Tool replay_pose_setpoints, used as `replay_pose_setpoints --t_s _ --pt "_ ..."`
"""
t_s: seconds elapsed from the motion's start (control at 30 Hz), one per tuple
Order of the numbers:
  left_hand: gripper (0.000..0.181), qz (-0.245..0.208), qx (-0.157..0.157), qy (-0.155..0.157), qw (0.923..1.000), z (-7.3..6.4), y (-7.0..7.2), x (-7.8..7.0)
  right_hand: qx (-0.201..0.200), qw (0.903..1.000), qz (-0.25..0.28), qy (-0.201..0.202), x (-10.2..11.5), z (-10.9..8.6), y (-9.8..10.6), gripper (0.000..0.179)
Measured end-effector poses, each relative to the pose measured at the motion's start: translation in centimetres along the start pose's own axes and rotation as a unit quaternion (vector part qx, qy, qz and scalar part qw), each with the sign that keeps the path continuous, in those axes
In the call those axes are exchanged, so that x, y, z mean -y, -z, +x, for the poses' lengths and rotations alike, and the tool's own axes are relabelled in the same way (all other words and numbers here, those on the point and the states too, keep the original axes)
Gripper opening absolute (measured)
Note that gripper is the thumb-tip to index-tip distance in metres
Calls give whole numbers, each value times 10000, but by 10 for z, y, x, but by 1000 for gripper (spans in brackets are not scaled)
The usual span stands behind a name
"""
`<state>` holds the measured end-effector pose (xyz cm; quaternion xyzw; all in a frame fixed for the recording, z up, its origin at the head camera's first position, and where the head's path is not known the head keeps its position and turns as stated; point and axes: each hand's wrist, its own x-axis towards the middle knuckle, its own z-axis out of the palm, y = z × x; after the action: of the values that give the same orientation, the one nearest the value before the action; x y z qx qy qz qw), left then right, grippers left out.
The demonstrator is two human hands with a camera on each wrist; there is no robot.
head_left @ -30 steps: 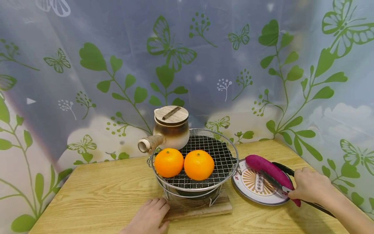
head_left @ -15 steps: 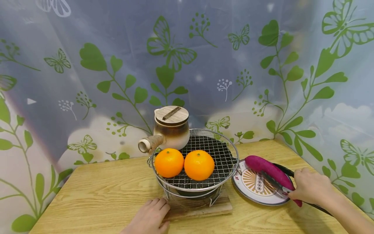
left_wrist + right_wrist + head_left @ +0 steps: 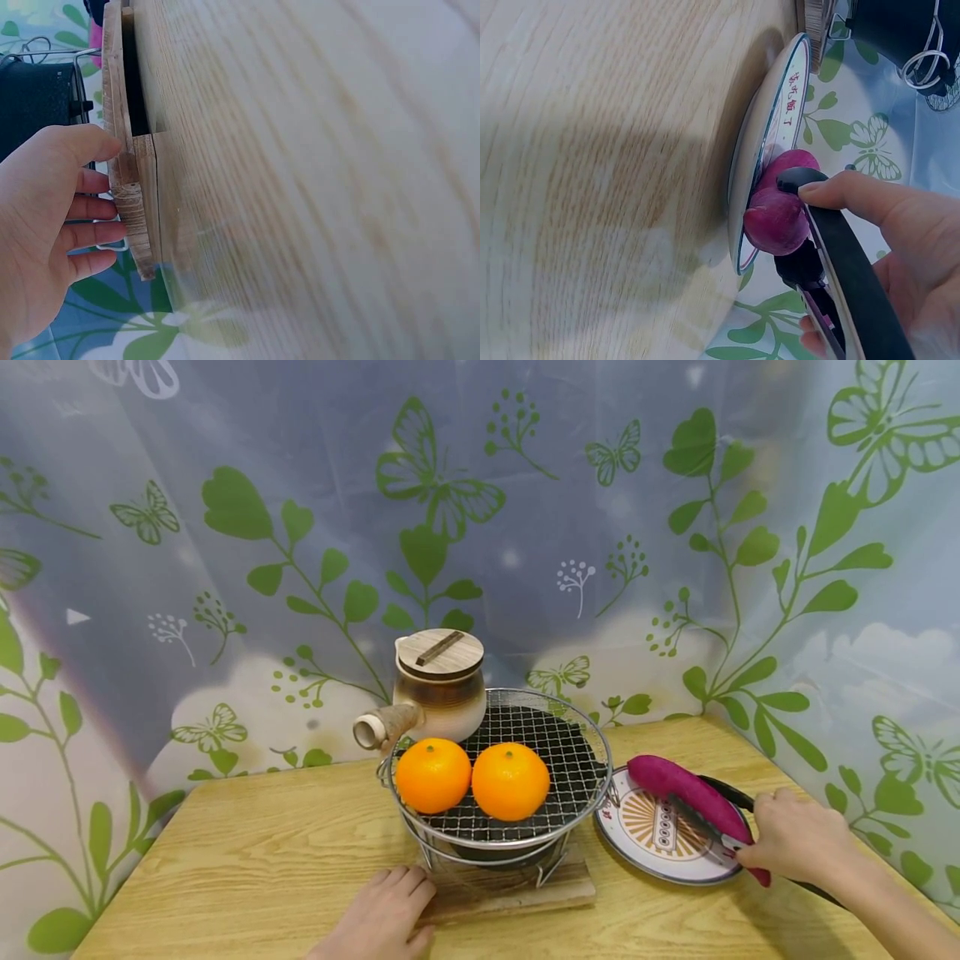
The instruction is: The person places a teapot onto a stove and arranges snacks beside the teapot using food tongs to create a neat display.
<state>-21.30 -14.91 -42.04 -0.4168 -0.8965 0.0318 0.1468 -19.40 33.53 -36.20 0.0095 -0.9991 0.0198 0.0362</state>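
Observation:
My right hand (image 3: 802,835) holds black-handled tongs (image 3: 851,277), thumb along one arm. The tongs' arms lie on either side of a purple sweet potato (image 3: 693,795), which lies slanted across a white patterned plate (image 3: 637,852), one end past the rim. In the right wrist view, the sweet potato's near end shows between the arms. My left hand (image 3: 390,910) rests at the left end of a wooden board (image 3: 517,897); in the left wrist view its fingertips and thumb touch the board.
A round grill with wire mesh (image 3: 555,777) stands on the board. On it sit two oranges (image 3: 433,777) (image 3: 511,782) and a brown-and-cream pot (image 3: 442,706) with a wooden lid and side handle. A leaf-patterned curtain (image 3: 525,568) hangs behind the wooden table (image 3: 262,843).

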Motion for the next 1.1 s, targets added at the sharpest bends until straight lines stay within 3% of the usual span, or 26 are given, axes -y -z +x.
replay_pose_setpoints --t_s 0.2,0.4,0.73,1.1 --pt "31 114 -231 -101 9996 -1 0 1 -24 10000 -41 54 2 1 -2 42" --pt "30 115 -322 -107 9994 -1 -1 1 207 9997 -52 84 5 4 -4 36" --pt "29 -37 -185 8 9998 0 -2 0 -126 9991 -336 237 9 3 -4 42" --pt "30 -95 -210 12 9997 -1 0 -1 -95 9994 -307 148 12 1 -4 44"
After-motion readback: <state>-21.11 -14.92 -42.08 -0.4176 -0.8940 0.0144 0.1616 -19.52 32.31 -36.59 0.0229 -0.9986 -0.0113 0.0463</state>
